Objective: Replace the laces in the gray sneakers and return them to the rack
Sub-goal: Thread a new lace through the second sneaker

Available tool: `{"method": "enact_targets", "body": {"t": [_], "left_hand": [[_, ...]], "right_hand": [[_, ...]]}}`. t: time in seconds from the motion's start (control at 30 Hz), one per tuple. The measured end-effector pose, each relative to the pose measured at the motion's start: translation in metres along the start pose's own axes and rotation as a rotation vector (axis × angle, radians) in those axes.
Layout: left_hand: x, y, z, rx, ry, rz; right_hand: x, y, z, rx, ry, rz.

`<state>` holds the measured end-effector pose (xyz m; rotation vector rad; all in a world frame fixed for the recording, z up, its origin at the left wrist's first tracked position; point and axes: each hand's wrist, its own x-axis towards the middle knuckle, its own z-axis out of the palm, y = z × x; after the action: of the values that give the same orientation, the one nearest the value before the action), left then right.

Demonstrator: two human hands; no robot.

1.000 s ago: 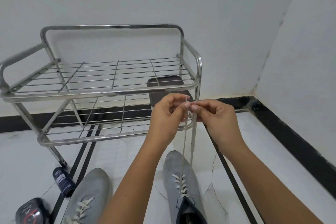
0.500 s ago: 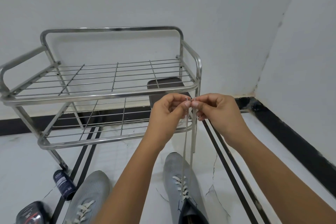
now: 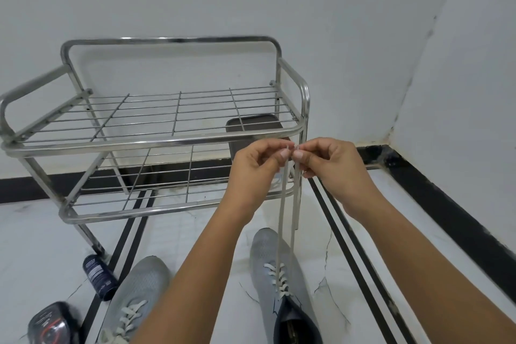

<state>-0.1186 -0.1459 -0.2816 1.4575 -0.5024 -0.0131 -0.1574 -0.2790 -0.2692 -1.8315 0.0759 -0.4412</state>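
Observation:
Two gray sneakers stand on the white floor, toes toward the rack. The right sneaker [image 3: 275,274] has a white lace [image 3: 281,212] threaded through its eyelets, and both lace ends rise straight up, taut. My left hand [image 3: 257,167] pinches one end and my right hand [image 3: 329,165] pinches the other, the tips held side by side in front of the rack's right post. The left sneaker [image 3: 136,293], laced in white, lies partly under my left forearm. The steel two-shelf rack [image 3: 156,139] stands behind against the wall, with nothing on its top shelf.
A dark flat object [image 3: 252,123] lies on the rack's lower shelf at the right. A dark blue can [image 3: 99,276] lies on the floor by the rack's front left leg, with a black rounded object [image 3: 49,324] at the bottom left. Walls meet in a corner at the right.
Both hands stay together pinching the lace ends; they have shifted slightly right and down against the rack as the view moved. The lace remains taut.

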Motion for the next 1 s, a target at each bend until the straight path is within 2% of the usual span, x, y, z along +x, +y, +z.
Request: {"method": "enact_targets", "body": {"t": [0.13,0.23,0.37,0.53,0.6,0.7,0.8,0.9,1.0], "left_hand": [[-0.020,-0.021,-0.008,0.071,0.117,-0.113],[-0.048,-0.059,-0.013,0.134,0.196,-0.275],[-0.087,-0.121,-0.013,0.331,0.135,-0.463],[-0.124,-0.160,0.001,0.450,0.119,-0.629],[-0.134,-0.166,0.006,0.450,0.139,-0.671],[-0.146,-0.168,0.010,0.445,0.164,-0.618],[-0.153,-0.167,0.011,0.422,0.197,-0.596],[-0.153,-0.168,0.009,0.461,0.147,-0.605],[-0.147,-0.169,0.005,0.462,0.113,-0.610]], "right_hand": [[-0.012,0.026,0.005,-0.145,-0.081,0.038],[-0.030,0.063,0.010,-0.329,-0.241,0.178],[-0.055,0.117,0.017,-0.592,-0.484,0.297],[-0.079,0.157,0.026,-0.657,-0.674,0.438],[-0.082,0.163,0.027,-0.639,-0.687,0.463],[-0.082,0.169,0.024,-0.623,-0.664,0.438],[-0.080,0.171,0.021,-0.505,-0.656,0.472],[-0.081,0.173,0.019,-0.322,-0.604,0.561],[-0.078,0.174,0.022,-0.374,-0.611,0.522]]}}
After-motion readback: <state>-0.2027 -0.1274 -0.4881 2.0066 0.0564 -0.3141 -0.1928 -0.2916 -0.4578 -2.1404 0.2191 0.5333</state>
